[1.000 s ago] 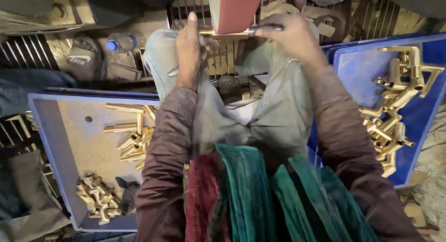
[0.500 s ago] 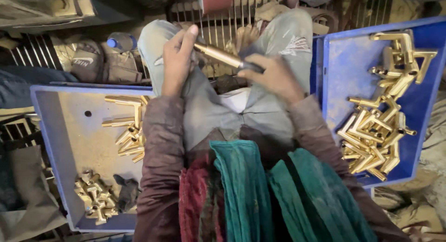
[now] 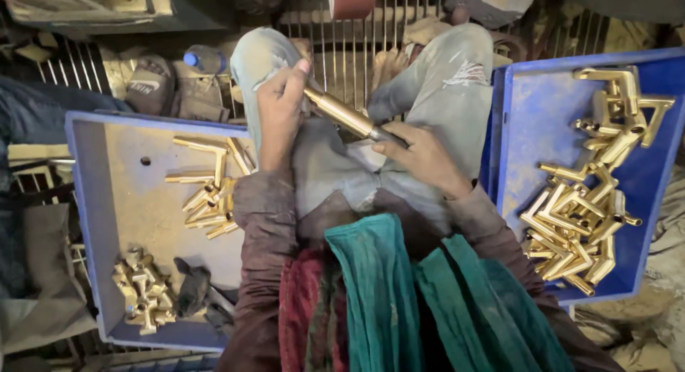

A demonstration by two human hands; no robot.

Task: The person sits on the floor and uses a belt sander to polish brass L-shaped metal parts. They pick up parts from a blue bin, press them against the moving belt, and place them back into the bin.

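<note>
Brass tube (image 3: 341, 113) sits over the person's lap, slanting from far-left down to near-right, pinned at both ends. Left hand (image 3: 280, 108) closed on the upper end, right hand (image 3: 421, 154) closed on the dark lower end. Progress, judging by the piles: left blue tray (image 3: 93, 222) holds only a few bent brass tubes (image 3: 209, 193) and a cluster of small brass fittings (image 3: 143, 297) in the near corner, a dark rag (image 3: 193, 288) beside them. Right blue tray (image 3: 521, 122) holds a far bigger heap of angled brass pieces (image 3: 589, 208). Cannot tell which pile is finished stock.
</note>
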